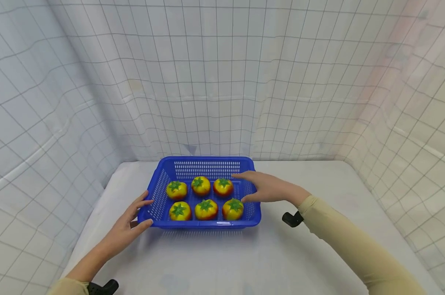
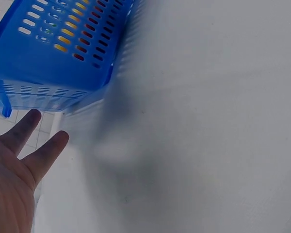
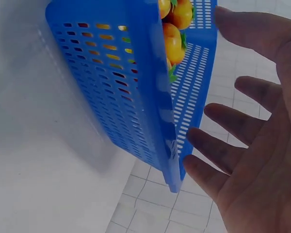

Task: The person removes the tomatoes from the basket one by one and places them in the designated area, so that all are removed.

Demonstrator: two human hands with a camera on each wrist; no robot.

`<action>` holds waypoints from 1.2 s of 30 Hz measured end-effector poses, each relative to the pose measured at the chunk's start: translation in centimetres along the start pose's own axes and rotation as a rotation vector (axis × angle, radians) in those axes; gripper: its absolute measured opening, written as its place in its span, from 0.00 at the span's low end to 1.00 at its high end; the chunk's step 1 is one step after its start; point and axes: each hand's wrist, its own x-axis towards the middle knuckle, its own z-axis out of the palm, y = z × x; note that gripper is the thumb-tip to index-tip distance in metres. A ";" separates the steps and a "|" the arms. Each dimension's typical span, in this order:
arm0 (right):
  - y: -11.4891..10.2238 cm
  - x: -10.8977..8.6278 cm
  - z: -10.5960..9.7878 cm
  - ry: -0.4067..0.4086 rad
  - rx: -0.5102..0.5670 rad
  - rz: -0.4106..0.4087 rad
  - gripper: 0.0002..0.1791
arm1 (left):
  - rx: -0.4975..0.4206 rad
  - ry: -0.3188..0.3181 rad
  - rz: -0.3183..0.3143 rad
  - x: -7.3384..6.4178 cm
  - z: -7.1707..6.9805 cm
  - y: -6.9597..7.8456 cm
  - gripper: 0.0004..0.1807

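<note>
A blue plastic basket (image 1: 204,224) with slotted walls holds several round yellow-and-red fruits (image 1: 206,210) with green star-shaped tops, set in two rows; they look like persimmons or tomatoes. At the basket's left side is my left hand (image 1: 124,229), its fingers spread along the rim; whether they touch it is hard to tell. In the left wrist view, two straight fingers (image 2: 46,155) stand apart from the basket wall (image 2: 48,58). My right hand (image 1: 268,187) hovers over the right rim, fingers extended and nothing held. The right wrist view shows its spread fingers (image 3: 223,145) beside the rim (image 3: 157,97).
The basket rests on a white-covered table (image 1: 215,262) near its back edge. White grid-patterned sheets (image 1: 207,82) hang behind and on both sides. A black wrist device (image 1: 293,219) is on the right arm, another (image 1: 103,287) on the left.
</note>
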 end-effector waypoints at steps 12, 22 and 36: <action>-0.9 3.1 -0.3 -0.247 -0.084 0.021 0.42 | -0.131 0.056 -0.032 -0.1 1.4 -0.2 0.34; -1.9 5.3 -0.3 -0.395 -0.115 0.070 0.41 | -0.211 0.083 -0.078 -0.2 2.1 0.1 0.34; -1.1 7.4 0.0 -0.524 -0.179 0.100 0.38 | -0.298 0.125 -0.070 0.0 2.8 -0.2 0.36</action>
